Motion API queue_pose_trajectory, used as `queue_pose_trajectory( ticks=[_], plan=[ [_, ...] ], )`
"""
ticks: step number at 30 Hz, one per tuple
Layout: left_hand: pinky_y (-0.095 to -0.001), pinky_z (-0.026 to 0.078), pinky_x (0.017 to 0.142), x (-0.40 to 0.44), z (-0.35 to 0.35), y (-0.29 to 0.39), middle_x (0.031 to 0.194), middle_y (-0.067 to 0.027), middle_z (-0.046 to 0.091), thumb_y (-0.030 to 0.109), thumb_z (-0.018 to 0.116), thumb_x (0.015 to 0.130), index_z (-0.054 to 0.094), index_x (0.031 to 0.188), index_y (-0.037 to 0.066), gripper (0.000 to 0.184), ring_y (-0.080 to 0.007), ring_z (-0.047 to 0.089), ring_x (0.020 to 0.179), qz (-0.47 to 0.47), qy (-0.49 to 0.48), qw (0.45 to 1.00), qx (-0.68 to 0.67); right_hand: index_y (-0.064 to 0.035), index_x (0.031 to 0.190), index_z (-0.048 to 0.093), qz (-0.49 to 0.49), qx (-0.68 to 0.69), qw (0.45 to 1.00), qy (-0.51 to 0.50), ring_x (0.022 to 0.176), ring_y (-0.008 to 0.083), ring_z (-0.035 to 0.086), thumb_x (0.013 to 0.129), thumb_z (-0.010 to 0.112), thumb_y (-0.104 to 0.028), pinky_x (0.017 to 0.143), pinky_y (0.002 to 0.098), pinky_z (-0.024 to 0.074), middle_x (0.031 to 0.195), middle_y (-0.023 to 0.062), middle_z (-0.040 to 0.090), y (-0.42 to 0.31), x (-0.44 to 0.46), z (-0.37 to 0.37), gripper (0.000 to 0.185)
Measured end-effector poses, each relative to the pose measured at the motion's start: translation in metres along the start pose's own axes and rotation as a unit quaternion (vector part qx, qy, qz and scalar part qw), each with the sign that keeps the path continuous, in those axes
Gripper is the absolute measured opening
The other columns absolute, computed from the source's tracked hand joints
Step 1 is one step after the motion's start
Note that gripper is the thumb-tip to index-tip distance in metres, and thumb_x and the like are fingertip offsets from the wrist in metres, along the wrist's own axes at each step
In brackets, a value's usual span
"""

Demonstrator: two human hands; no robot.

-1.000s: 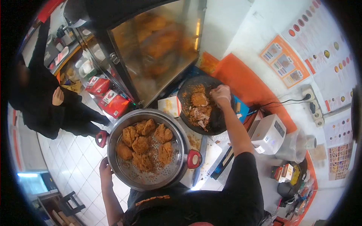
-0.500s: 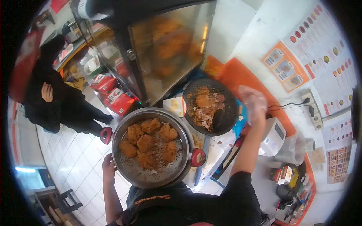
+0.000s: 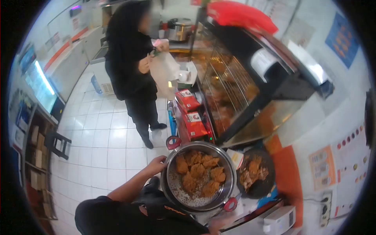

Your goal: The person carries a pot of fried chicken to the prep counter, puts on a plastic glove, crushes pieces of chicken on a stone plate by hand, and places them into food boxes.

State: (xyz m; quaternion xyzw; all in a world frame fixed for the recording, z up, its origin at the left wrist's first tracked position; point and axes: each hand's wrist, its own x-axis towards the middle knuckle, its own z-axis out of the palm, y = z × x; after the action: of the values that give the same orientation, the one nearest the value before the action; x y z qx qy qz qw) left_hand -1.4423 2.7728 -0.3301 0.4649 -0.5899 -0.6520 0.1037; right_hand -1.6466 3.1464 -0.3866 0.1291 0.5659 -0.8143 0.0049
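Note:
A steel steamer pot (image 3: 231, 170) with red handles stands in front of me, its perforated tray (image 3: 196, 201) bearing several pieces of fried chicken (image 3: 196, 170). My left hand (image 3: 157, 164) is at the pot's left side, just below one red handle; its fingers are bent against the wall, partly hidden. Of my right arm, only a blurred patch of skin shows at the bottom edge, below the other handle; its fingers cannot be made out. Right of the pot sits a dark wok (image 3: 266, 184) holding shredded and crumbed pieces (image 3: 253, 172).
A person in black (image 3: 131, 66) stands ahead on the left, holding a pale paper bag (image 3: 162, 70). Red boxes (image 3: 193, 124) line the glass display cabinet (image 3: 235, 90). A white device (image 3: 280, 220) stands lower right, and a dark stool (image 3: 58, 145) on the tiled floor.
My view has swung left and up, so the pot and wok appear farther right. My gloved right hand has left the wok's side. The person in black now shows with a paper bag.

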Motion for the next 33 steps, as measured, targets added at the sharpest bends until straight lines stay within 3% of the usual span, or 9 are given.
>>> queue_pose_trajectory(
  ticks=[1,3,7,9,13,22,27,31,33],
  plan=[
    [-0.0298,0.051,0.065,0.005,-0.003,-0.002,0.098,-0.0093,0.065,0.021,0.064,0.084,0.062,0.118,0.000,0.040,-0.0172,0.062,0.079,0.019,-0.015,1.000,-0.003,-0.0113,0.124,0.055,0.039,-0.016,0.998,-0.038,0.098,0.0191,0.054,0.097,0.043,-0.044,0.079,0.0296,0.0420,0.111,0.0003,0.058,0.013,-0.025,-0.006,0.044],
    [-0.0306,0.053,0.065,0.018,-0.013,-0.014,0.100,-0.0101,0.065,0.021,0.064,0.084,0.062,0.119,-0.001,0.041,-0.0175,0.062,0.079,0.051,-0.057,0.997,0.001,-0.0121,0.126,0.053,0.261,-0.102,0.955,0.100,0.103,0.0184,0.054,0.095,0.043,-0.051,0.084,0.0326,0.0432,0.115,0.0017,0.057,-0.004,-0.058,0.026,0.051],
    [-0.0328,0.056,0.073,0.028,-0.032,-0.003,0.105,-0.0120,0.065,0.011,0.061,0.086,0.057,0.124,-0.002,0.040,-0.0201,0.065,0.088,0.007,-0.139,0.989,-0.055,-0.0077,0.127,0.053,0.177,0.009,0.984,0.020,0.113,0.0239,0.054,0.091,0.048,-0.045,0.094,0.0383,0.0439,0.123,0.0086,0.057,0.046,-0.081,0.000,0.052],
    [-0.0331,0.057,0.074,0.037,-0.038,-0.002,0.104,-0.0123,0.064,0.010,0.059,0.086,0.056,0.125,-0.003,0.041,-0.0209,0.065,0.088,0.005,-0.163,0.985,-0.061,0.0032,0.121,0.054,0.106,0.053,0.992,0.037,0.112,0.0299,0.055,0.091,0.053,-0.025,0.095,0.0409,0.0449,0.120,0.0144,0.057,0.018,-0.105,0.041,0.042],
    [-0.0335,0.058,0.073,0.053,-0.051,0.002,0.102,-0.0124,0.064,0.009,0.058,0.086,0.055,0.125,-0.004,0.041,-0.0212,0.066,0.087,0.013,-0.184,0.981,-0.066,-0.0050,0.138,0.047,-0.039,-0.205,0.968,-0.138,0.127,0.0281,0.045,0.092,0.046,-0.052,0.107,0.0417,0.0342,0.142,0.0103,0.049,0.064,-0.084,-0.011,0.066],
    [-0.0307,0.057,0.068,0.112,-0.077,0.012,0.095,-0.0093,0.064,0.012,0.061,0.088,0.056,0.123,-0.001,0.037,-0.0180,0.065,0.080,0.073,-0.159,0.983,-0.062,-0.0003,0.141,0.040,0.062,0.093,0.988,-0.111,0.132,0.0290,0.038,0.100,0.039,-0.030,0.112,0.0410,0.0298,0.143,0.0157,0.043,0.037,-0.150,0.042,0.051],
    [-0.0313,0.053,0.067,0.194,-0.082,0.013,0.092,-0.0059,0.065,0.017,0.062,0.089,0.063,0.117,0.005,0.030,-0.0171,0.064,0.077,0.147,-0.113,0.983,-0.010,-0.0013,0.141,0.040,0.028,-0.046,0.997,-0.057,0.131,0.0284,0.042,0.099,0.039,-0.042,0.112,0.0410,0.0286,0.140,0.0133,0.049,0.040,-0.162,0.045,0.058],
    [-0.0456,0.051,0.070,0.349,-0.076,0.023,0.090,-0.0164,0.066,0.021,0.061,0.085,0.068,0.094,0.004,0.020,-0.0342,0.065,0.080,0.387,0.060,0.884,0.253,-0.0011,0.138,0.044,0.037,0.014,0.999,-0.014,0.127,0.0277,0.047,0.099,0.040,-0.036,0.108,0.0408,0.0347,0.137,0.0122,0.051,0.033,-0.161,0.065,0.053],
    [-0.0482,0.052,0.073,0.401,-0.079,0.033,0.085,-0.0157,0.068,0.022,0.063,0.081,0.071,0.088,0.009,0.017,-0.0331,0.068,0.084,0.477,0.171,0.734,0.453,-0.0006,0.137,0.046,0.010,0.008,1.000,-0.020,0.124,0.0268,0.049,0.099,0.041,-0.034,0.106,0.0406,0.0378,0.136,0.0121,0.052,0.018,-0.176,0.086,0.051]
  ],
)
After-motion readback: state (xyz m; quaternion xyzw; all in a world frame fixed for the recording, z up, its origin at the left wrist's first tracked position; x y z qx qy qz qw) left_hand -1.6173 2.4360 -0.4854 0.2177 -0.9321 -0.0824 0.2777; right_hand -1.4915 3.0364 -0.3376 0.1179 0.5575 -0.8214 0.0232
